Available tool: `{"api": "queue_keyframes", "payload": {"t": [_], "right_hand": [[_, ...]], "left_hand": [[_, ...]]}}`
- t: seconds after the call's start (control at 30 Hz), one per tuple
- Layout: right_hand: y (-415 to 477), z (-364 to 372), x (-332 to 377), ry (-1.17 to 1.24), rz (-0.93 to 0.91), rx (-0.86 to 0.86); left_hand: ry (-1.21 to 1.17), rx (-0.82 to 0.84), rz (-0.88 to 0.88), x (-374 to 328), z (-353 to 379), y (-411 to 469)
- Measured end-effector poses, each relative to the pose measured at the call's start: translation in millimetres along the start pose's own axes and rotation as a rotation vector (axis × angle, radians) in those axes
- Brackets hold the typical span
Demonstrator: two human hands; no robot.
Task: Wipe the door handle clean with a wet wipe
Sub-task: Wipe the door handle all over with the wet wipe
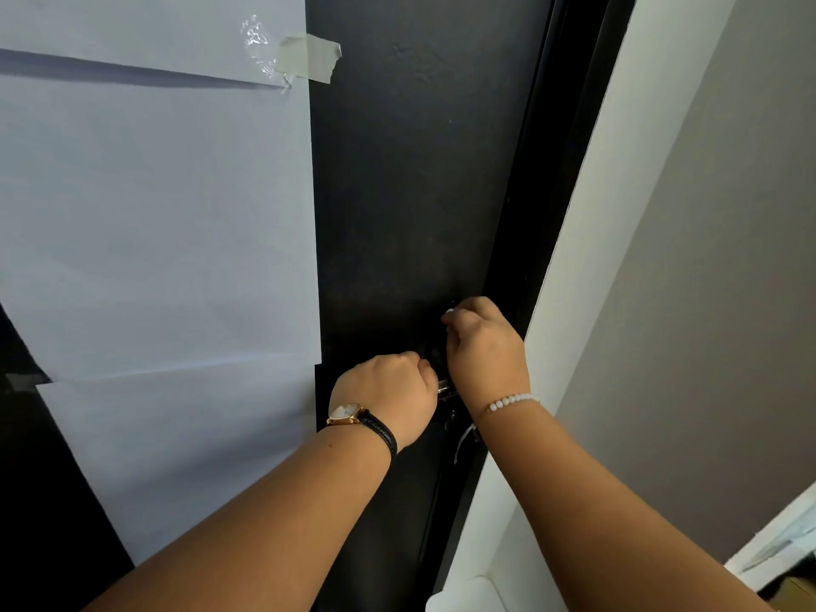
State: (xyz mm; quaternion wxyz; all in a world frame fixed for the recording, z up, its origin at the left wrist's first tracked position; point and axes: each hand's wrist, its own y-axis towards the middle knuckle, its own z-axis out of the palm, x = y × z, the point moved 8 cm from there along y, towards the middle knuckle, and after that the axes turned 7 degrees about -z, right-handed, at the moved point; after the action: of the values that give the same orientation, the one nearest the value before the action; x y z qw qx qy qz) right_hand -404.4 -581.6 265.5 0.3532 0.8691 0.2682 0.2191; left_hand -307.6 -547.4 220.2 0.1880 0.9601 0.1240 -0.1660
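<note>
The door handle (445,387) is a metal lever on a black door (410,192); only a short shiny piece shows between my two hands. My left hand (391,393), with a black-strapped watch on the wrist, is closed around the handle's left part. My right hand (483,346), with a white bead bracelet, is closed just above and to the right, against the door's edge. A small white bit of the wet wipe (449,310) peeks out at its fingertips; the rest of the wipe is hidden in the fist.
White paper sheets (154,214) are taped over the door's left side, held by a strip of tape (311,57). A black door frame (552,170) and a white jamb (587,267) run along the right, then a grey wall (706,302).
</note>
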Motion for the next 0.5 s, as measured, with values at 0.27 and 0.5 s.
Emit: {"api": "queue_keyframes", "payload": {"t": [0.27, 0.5], "right_hand": [[-0.5, -0.3, -12.8, 0.113, 0.027, 0.001], [-7.5, 7.8, -36.0, 0.158, 0.359, 0.119]], "left_hand": [[-0.007, 0.018, -0.006, 1.3, 1.8, 0.4], [-0.01, 0.014, 0.003, -0.2, 0.0, -0.1]]}}
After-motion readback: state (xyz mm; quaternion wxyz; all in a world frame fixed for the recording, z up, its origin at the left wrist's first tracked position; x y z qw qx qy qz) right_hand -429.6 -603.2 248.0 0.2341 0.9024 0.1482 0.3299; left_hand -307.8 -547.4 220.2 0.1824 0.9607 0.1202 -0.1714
